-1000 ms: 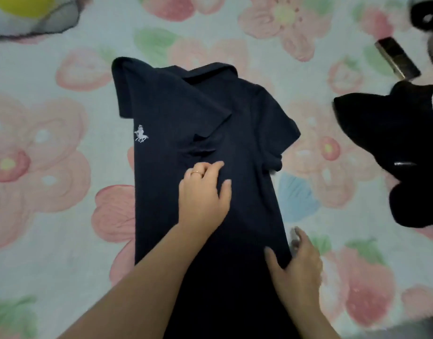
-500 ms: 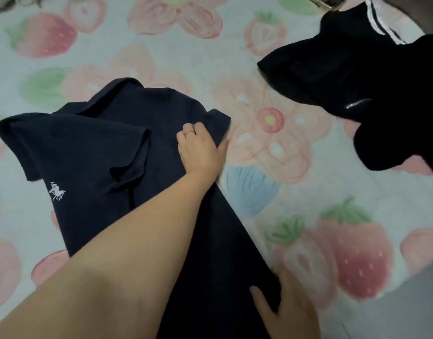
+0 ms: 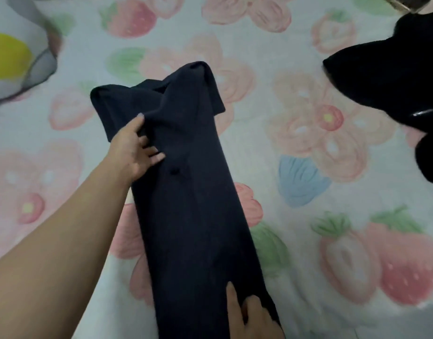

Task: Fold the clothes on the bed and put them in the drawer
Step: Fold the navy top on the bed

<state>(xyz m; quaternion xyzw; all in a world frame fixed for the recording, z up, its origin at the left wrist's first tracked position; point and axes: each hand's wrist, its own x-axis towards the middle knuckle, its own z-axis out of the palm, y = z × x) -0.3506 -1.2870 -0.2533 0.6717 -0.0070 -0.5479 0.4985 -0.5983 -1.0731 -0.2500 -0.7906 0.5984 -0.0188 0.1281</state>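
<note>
Upper left corner: a white-grey pillow (image 3: 13, 57) with a yellow patch, partly out of view. Left hand (image 3: 134, 152) reaches in from the lower left and lies flat on the upper left part of the dark navy shirt (image 3: 193, 204). Its thumb is spread up toward the sleeve fold and its fingers (image 3: 154, 156) are nearly straight and loosely splayed, pressing the cloth and gripping nothing. The shirt lies mid-frame on the flower-and-strawberry sheet (image 3: 296, 289) of the bed, folded lengthwise into one long narrow strip. The collar end is far from the camera and the hem end runs out of the bottom edge. Right hand (image 3: 252, 314) is at the bottom edge, cut off by the frame. It rests on the lower end of the shirt near the right border with the forefinger straight; hand reads as open and flat. Cannot tell whether the hidden fingers catch the cloth edge. Far right, well apart from the shirt: a black garment (image 3: 394, 89) in a loose heap, unfolded, with a small zip glint.
</note>
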